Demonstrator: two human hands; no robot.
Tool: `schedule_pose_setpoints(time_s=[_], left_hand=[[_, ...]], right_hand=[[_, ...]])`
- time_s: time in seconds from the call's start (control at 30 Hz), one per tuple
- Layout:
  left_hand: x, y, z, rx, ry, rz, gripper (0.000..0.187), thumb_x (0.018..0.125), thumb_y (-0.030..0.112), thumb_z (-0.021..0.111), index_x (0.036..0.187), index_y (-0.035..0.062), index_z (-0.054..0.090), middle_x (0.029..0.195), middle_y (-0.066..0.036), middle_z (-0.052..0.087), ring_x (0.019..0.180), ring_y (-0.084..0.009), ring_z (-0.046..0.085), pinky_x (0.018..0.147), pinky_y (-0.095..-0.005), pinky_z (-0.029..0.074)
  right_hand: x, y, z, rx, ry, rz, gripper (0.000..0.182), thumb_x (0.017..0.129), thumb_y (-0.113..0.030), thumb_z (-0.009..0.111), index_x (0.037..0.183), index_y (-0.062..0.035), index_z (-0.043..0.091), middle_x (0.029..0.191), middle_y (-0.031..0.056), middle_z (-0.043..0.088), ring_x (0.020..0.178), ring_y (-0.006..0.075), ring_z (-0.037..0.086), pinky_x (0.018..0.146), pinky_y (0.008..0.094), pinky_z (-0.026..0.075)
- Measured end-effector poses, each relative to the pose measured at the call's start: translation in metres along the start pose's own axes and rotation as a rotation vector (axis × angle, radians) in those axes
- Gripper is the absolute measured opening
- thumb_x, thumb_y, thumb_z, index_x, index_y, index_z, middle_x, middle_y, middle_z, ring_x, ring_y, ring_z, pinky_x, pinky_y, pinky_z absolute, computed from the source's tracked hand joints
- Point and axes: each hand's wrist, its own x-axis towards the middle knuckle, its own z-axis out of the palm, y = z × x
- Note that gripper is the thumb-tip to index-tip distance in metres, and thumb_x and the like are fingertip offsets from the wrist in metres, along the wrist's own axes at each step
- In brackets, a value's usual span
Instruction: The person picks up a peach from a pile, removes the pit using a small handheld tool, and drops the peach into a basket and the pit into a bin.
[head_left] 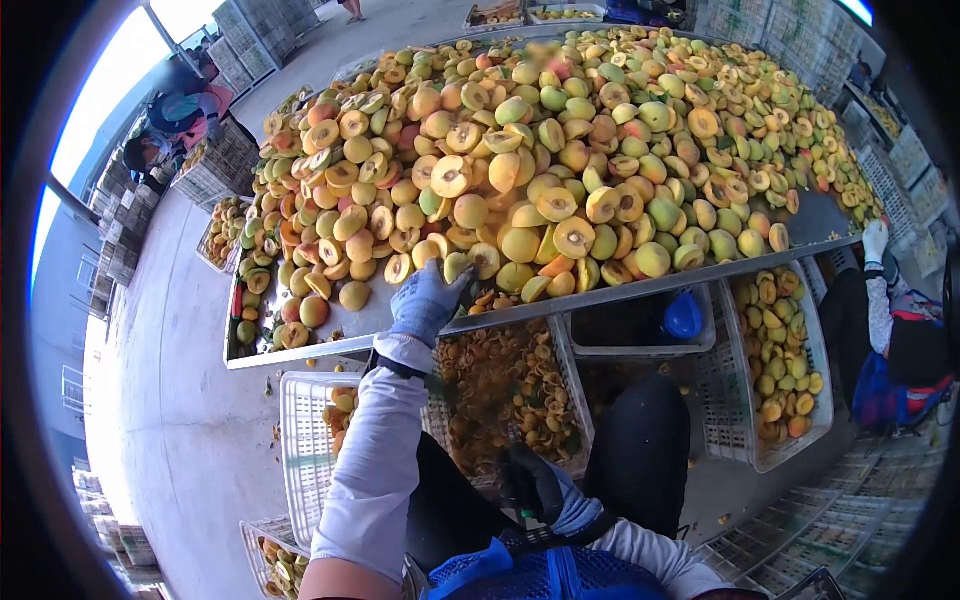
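Note:
A large heap of peaches (520, 243), many cut in half with pits showing, lies on a metal table (370, 322). My left hand (428, 300), in a blue-grey glove, reaches to the near edge of the heap; its fingertips touch a yellow-green fruit, and whether it is gripped is unclear. My right hand (540, 488), in a dark-palmed glove, is low between my knees with its fingers curled; what it holds, if anything, is hidden. Below the table edge, a crate (575, 400) of small fruit pieces stands in front of me.
A white crate (312, 440) stands at left, and a crate of fruit (815, 430) at right. A blue bowl (684, 316) sits in a bin under the table. Co-workers are at the far left (180, 115) and right edge (905, 350). Stacked crates stand behind.

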Motion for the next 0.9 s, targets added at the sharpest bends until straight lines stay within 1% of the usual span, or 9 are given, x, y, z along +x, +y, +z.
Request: schedule_pose_setpoints(time_s=[0.13,0.27,0.37,0.47,0.57,0.67,0.73,0.8,0.9], left_hand=[[0.04,0.01,0.039,0.046,-0.113,-0.082,0.066,0.074,0.05,0.063,0.117,0.0036,0.044,0.111,-0.022,0.057,0.102,-0.0339,0.057,0.083,-0.0415,0.046],[0.044,-0.02,0.039,-0.127,-0.103,0.11,0.064,0.072,0.044,0.067,0.114,0.0007,0.044,0.107,-0.021,0.058,0.102,-0.0355,0.056,0.085,-0.0421,0.045],[0.009,-0.037,0.036,-0.611,0.099,0.254,0.053,0.071,0.021,0.071,0.113,0.0007,0.046,0.098,-0.019,0.06,0.088,-0.032,0.061,0.078,-0.0378,0.048],[-0.073,-0.028,0.008,-1.158,-0.184,0.326,0.049,0.074,0.0,0.063,0.12,0.0015,0.045,0.114,-0.007,0.049,0.099,-0.0161,0.051,0.081,-0.0278,0.046],[-0.146,-0.025,-0.01,-1.532,-0.422,0.169,0.058,0.074,0.001,0.064,0.127,-0.0002,0.04,0.119,-0.01,0.049,0.109,-0.0176,0.048,0.094,-0.0308,0.04],[-0.184,-0.031,0.002,-1.62,-0.306,0.218,0.063,0.073,0.005,0.066,0.129,-0.0025,0.038,0.119,-0.011,0.05,0.108,-0.0221,0.05,0.094,-0.0345,0.041],[-0.199,-0.049,0.017,-1.612,-0.386,0.092,0.063,0.074,0.005,0.063,0.13,-0.0023,0.037,0.118,-0.011,0.051,0.104,-0.0218,0.053,0.091,-0.0335,0.043],[-0.226,-0.043,0.004,-1.686,-0.436,-0.1,0.061,0.074,0.007,0.061,0.13,-0.0015,0.038,0.113,-0.011,0.053,0.097,-0.0194,0.056,0.082,-0.0287,0.048],[-0.238,-0.028,0.004,-1.721,-0.316,0.031,0.059,0.074,0.006,0.06,0.129,0.0014,0.038,0.105,-0.009,0.057,0.085,-0.0139,0.058,0.068,-0.0232,0.049]], right_hand=[[0.01,-0.003,-0.012,0.087,0.107,-0.004,0.032,0.089,-0.039,0.055,0.094,-0.0082,0.06,0.067,0.0003,0.059,0.057,0.0131,0.057,0.053,0.0268,0.047],[0.014,0.002,-0.015,0.106,0.091,-0.021,0.03,0.087,-0.039,0.058,0.09,-0.0089,0.061,0.068,0.0,0.06,0.056,0.0128,0.056,0.051,0.0252,0.046],[0.028,0.014,-0.036,0.041,0.136,-0.059,0.029,0.087,-0.037,0.058,0.093,-0.0084,0.06,0.072,0.0006,0.061,0.06,0.0123,0.057,0.054,0.0249,0.047],[0.033,-0.004,-0.027,0.027,0.083,-0.066,0.026,0.087,-0.031,0.058,0.097,-0.0076,0.06,0.079,0.0026,0.062,0.069,0.0139,0.059,0.06,0.0269,0.049],[0.012,-0.003,-0.007,0.116,0.007,-0.06,0.022,0.083,-0.021,0.061,0.1,-0.0071,0.06,0.086,0.0064,0.063,0.08,0.0199,0.061,0.066,0.0324,0.05],[-0.002,-0.001,0.02,-0.004,0.076,-0.249,0.023,0.086,-0.022,0.058,0.104,-0.0064,0.058,0.088,0.0052,0.063,0.08,0.0164,0.061,0.068,0.0294,0.05],[0.0,0.003,0.018,-0.131,0.175,-0.413,0.026,0.091,-0.026,0.055,0.107,-0.0059,0.056,0.089,0.0028,0.062,0.077,0.0109,0.06,0.068,0.0247,0.05],[0.02,0.018,-0.017,0.027,-0.258,-0.334,0.026,0.092,-0.017,0.053,0.115,-0.0043,0.052,0.097,0.0054,0.061,0.087,0.0107,0.06,0.075,0.0212,0.049],[0.011,0.02,0.01,-0.284,-0.073,-0.509,0.026,0.09,-0.013,0.056,0.113,-0.0034,0.053,0.091,0.0044,0.061,0.077,0.0096,0.06,0.065,0.0193,0.048]])
